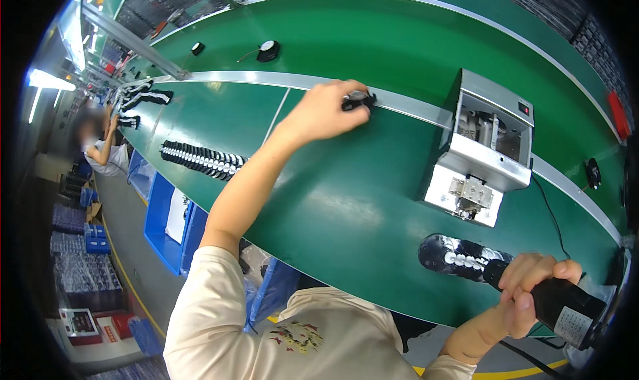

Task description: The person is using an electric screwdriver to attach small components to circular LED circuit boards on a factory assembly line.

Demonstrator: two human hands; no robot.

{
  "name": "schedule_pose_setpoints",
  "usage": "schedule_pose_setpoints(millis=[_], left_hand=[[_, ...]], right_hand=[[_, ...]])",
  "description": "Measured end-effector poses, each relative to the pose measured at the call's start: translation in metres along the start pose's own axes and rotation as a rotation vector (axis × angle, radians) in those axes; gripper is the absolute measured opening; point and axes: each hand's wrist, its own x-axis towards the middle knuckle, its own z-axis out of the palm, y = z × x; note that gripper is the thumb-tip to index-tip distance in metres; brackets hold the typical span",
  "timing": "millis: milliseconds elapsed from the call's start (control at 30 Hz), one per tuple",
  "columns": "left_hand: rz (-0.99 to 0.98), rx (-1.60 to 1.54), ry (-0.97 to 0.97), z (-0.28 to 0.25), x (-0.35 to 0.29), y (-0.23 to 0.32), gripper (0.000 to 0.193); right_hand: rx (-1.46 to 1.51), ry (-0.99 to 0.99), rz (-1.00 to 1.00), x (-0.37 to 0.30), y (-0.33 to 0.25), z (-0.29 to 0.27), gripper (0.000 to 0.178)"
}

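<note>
My left hand (326,110) is stretched to the far side of the green bench, fingers pinched around a small black part (358,100). Near the right edge, my right hand (529,287) is wrapped round a black electric screwdriver (569,310) with a white label on its body. Its narrow end points left at a row of round black parts with pale discs (459,255). Behind that row stands a silver screw feeder (496,134) with an open top and a metal block in front. A longer row of similar black-and-white parts (203,159) lies by my left forearm.
Blue bins (170,227) stand below the bench's near edge at left. On the raised green ledge lie a round black-and-white part (267,50) and another black part (592,173). A black cable (551,210) runs beside the feeder. A person (103,144) works farther left along the bench.
</note>
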Motion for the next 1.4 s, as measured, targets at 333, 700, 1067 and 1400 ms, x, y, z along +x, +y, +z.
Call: schedule_pose_setpoints(millis=[333, 700, 1067, 1400], left_hand=[[-0.681, -0.122, -0.223, -0.103, -0.007, -0.123, 0.045], [-0.526, 0.493, 0.230, -0.085, 0.076, -0.178, 0.065], [0.470, 0.658, 0.462, -0.094, 0.058, -0.112, 0.029], [0.375, -0.100, -0.110, 0.028, -0.103, 0.061, 0.016]], right_hand=[[0.018, -0.055, 0.016, 0.005, 0.002, 0.000, 0.050], [-0.003, 0.077, -0.004, 0.003, 0.009, 0.006, 0.049], [-0.043, 0.215, -0.012, 0.005, 0.001, 0.004, 0.052], [-0.002, 0.241, 0.059, 0.008, 0.002, -0.001, 0.051]])
